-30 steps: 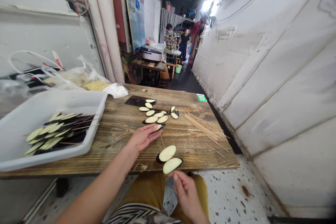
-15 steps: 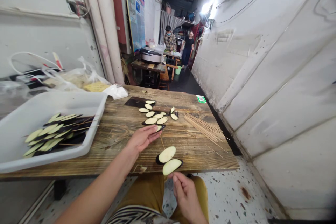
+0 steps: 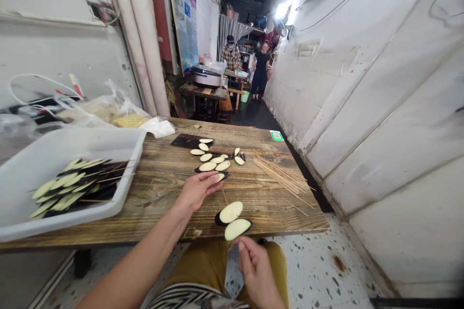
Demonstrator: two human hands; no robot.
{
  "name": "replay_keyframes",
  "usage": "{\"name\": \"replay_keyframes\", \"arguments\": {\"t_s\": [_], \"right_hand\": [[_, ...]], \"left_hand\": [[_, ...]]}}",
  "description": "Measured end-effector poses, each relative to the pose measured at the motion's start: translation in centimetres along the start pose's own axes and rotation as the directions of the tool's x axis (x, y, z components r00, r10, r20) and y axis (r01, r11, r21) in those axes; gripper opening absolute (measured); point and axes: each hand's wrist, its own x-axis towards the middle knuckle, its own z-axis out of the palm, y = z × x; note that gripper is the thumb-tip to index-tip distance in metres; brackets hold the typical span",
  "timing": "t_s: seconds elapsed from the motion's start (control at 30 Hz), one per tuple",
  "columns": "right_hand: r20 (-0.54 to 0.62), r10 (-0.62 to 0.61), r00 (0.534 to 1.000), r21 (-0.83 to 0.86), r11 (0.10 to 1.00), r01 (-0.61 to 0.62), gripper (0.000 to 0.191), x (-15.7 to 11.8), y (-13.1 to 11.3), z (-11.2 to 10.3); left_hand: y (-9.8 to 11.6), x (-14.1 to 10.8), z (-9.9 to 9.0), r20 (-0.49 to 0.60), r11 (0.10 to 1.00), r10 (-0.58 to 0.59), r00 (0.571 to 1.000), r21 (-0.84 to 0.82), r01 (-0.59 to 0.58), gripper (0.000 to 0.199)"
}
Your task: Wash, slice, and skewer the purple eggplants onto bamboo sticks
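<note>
Pinched between the thumb and fingers of my left hand is an eggplant slice with dark skin. My right hand grips the near end of a thin wooden skewer at the table's front edge. Two pale oval slices, an upper one and a lower one, are threaded on it. The skewer's far tip points up toward the slice in my left hand, apart from it. Beyond my left hand lie several loose eggplant slices around a cleaver with a dark blade and wooden handle.
A white tub on the left holds skewered eggplant. Bare skewers lie fanned on the wooden table at right. Plastic bags sit behind the tub. Two people stand farther back, near another table.
My hands keep the same grips and nearly the same places. The view has shifted slightly. In the background, the person in dark clothes has moved a little.
</note>
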Motion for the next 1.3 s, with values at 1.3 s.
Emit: {"name": "replay_keyframes", "arguments": {"t_s": [1.3], "right_hand": [[0.244,0.247,0.938,0.599,0.722,-0.346,0.034,0.2,-1.2,-0.5]], "left_hand": [[-0.3,-1.1,0.8,0.061,0.997,-0.070,0.996,-0.032,0.072,0.009]]}}
